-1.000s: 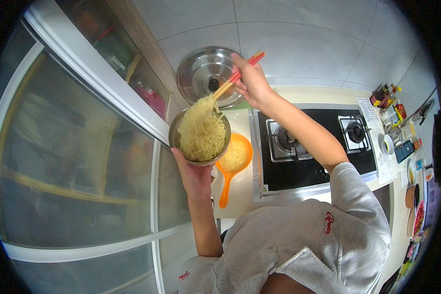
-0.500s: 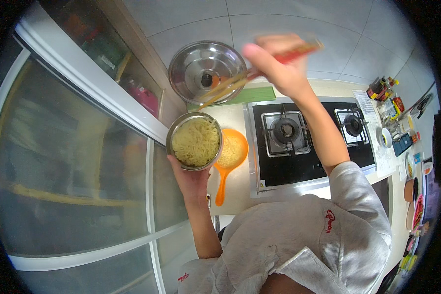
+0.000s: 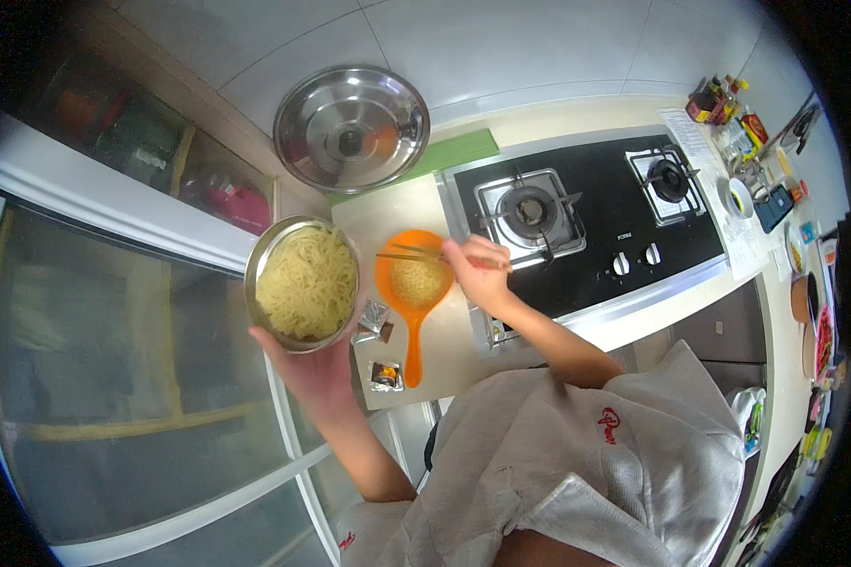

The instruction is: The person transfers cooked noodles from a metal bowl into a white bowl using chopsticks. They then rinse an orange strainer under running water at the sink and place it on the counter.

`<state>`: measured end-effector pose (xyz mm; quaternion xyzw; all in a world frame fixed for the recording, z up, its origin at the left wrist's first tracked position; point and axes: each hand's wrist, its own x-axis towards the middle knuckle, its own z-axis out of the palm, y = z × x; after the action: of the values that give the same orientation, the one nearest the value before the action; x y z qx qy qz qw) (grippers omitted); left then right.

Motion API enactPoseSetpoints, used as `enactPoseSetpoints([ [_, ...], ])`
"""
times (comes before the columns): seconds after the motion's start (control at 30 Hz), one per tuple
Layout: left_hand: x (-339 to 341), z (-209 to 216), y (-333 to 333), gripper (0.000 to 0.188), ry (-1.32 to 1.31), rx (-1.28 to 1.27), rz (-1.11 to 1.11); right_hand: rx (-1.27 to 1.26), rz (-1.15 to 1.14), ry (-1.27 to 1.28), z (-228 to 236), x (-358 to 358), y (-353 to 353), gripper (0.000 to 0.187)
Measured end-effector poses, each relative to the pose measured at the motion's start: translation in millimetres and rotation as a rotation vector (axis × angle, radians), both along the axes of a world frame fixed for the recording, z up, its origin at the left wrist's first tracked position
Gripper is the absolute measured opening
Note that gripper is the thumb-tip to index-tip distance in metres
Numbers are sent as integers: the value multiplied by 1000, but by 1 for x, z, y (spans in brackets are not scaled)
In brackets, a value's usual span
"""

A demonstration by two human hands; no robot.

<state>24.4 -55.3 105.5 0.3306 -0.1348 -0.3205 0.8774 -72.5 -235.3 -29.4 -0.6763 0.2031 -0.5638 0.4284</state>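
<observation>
My left hand (image 3: 314,370) holds a steel bowl (image 3: 259,267) full of pale yellow noodles (image 3: 307,282) from below, lifted off the counter at the left. My right hand (image 3: 477,274) grips a pair of chopsticks (image 3: 408,255) whose tips reach left over an orange strainer ladle (image 3: 413,293) lying on the counter with some noodles in it. The ladle's handle points toward me.
A big steel lid (image 3: 352,128) leans on the tiled wall behind a green mat (image 3: 454,151). A black two-burner gas hob (image 3: 586,217) lies right of the ladle. Small foil sachets (image 3: 384,374) lie near the counter's front edge. Seasoning jars (image 3: 728,104) crowd the far right. A glass door (image 3: 113,359) stands left.
My right hand came down from high over the lid to the orange ladle, chopsticks now level above it. The bowl moved left and slightly lower.
</observation>
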Motion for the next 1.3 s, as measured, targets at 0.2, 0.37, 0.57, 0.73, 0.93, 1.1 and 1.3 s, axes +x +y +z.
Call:
enactPoseSetpoints([
  [0.2, -17, 26, 11, 72, 21, -1, 90, 904, -58, -357, -11, 18, -32, 45],
  [0.37, -20, 24, 24, 70, 17, 52, 169, 978, 86, -402, 50, 19, -39, 40],
  [0.57, -21, 9, 28, 74, 76, 18, 111, 871, 246, -503, 113, 31, -50, 37],
  [0.73, -22, -7, 30, 78, 93, 23, 102, 776, 297, -533, 168, 40, -53, 37],
  [0.93, -20, -20, 27, 78, 72, -10, 40, 620, 335, -577, 203, 44, -51, 38],
  [1.1, -24, -24, 17, 72, 87, 37, 64, 531, 344, -630, 227, 52, -56, 40],
  [1.3, -22, -48, 6, 66, 119, 46, -6, 512, 445, -810, 264, 62, -61, 37],
])
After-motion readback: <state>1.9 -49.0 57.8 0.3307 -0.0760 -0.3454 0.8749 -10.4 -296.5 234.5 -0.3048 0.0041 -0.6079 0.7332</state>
